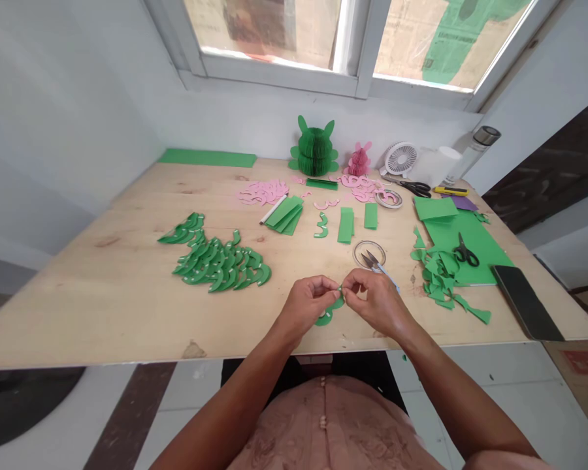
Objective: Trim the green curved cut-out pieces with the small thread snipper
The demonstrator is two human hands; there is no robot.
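Near the table's front edge, my left hand and my right hand meet, fingertips nearly touching. Both pinch the top of a small curved green paper piece, whose lower part hangs out below the left fingers. A tiny white patch shows between the fingertips. Just beyond my right hand lie blue-handled scissors over a roll of tape. To the left is a heap of curved green paper pieces with small white patches.
Green scraps, black scissors and a phone lie at right. Further back are folded green papers, pink cutouts, a green honeycomb figure, a pink one, a fan and a bottle.
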